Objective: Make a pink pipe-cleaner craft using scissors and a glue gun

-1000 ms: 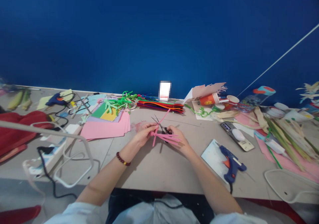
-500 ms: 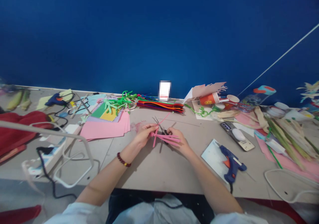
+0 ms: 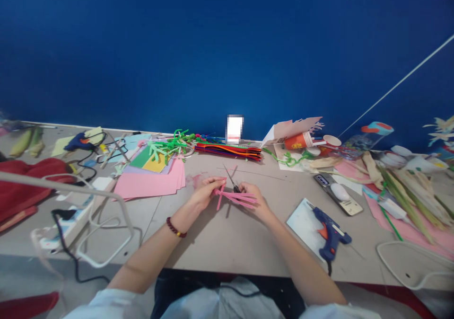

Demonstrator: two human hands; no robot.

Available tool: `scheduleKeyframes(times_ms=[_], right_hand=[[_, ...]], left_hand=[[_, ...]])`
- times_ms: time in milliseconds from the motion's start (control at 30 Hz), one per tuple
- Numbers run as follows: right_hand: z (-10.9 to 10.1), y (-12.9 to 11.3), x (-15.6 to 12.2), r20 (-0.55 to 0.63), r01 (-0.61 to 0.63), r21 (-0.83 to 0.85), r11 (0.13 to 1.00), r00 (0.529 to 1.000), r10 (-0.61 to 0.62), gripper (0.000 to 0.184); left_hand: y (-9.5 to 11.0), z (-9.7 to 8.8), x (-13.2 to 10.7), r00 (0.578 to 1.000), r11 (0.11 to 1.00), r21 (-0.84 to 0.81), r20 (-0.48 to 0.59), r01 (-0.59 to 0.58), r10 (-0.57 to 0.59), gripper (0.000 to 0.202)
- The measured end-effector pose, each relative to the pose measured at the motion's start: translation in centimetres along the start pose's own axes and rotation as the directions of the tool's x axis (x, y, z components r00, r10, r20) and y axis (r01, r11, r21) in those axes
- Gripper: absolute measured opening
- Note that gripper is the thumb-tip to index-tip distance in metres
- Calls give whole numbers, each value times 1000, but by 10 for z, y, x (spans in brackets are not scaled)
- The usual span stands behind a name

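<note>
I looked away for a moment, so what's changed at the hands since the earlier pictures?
The scissors in the right hand have swung from leaning left to nearly upright, and the pink pipe cleaners no longer reach as far up past them. The left hand stayed in place, pinching the pipe cleaners. The glue gun and pink paper stayed put.

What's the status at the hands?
Left hand and right hand both on pink pipe cleaners; scissors by right hand. Nothing blocking.
</note>
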State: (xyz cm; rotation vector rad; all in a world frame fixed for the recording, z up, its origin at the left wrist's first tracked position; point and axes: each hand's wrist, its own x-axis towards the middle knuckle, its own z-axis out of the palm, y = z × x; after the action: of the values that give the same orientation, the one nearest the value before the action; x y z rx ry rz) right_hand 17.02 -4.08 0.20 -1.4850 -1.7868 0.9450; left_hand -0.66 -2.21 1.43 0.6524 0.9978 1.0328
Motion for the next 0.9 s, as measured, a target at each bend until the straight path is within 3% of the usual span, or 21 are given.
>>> scheduleKeyframes(times_ms=[167, 267, 400, 633, 733, 900], right_hand=[[2, 3, 6, -52, -98, 145, 985, 993, 107, 25], [-3, 5, 7, -117, -111, -8, 994, 987, 109, 26], [-11, 4, 4, -166, -174, -276, 945, 977, 131, 13], [-13, -2, -1, -194, -107, -475, 873, 981, 14, 14], [-13, 0, 0, -158, -104, -446, 889, 987, 37, 14], [-15, 4, 2, -24, -128, -253, 959, 992, 125, 18]], left_hand=[[2, -1, 0, 999, 1000, -5, -30, -12, 12, 20], [4, 0, -1, 997, 998, 12, -41, -58, 59, 23], [8, 4, -7, 990, 990, 38, -17, -138, 139, 27], [15, 9, -19, 954, 954, 70, 97, -292, 285, 27], [18, 9, -21, 937, 934, 107, 123, -341, 328, 27], [18, 11, -23, 910, 904, 138, 154, -404, 384, 25]])
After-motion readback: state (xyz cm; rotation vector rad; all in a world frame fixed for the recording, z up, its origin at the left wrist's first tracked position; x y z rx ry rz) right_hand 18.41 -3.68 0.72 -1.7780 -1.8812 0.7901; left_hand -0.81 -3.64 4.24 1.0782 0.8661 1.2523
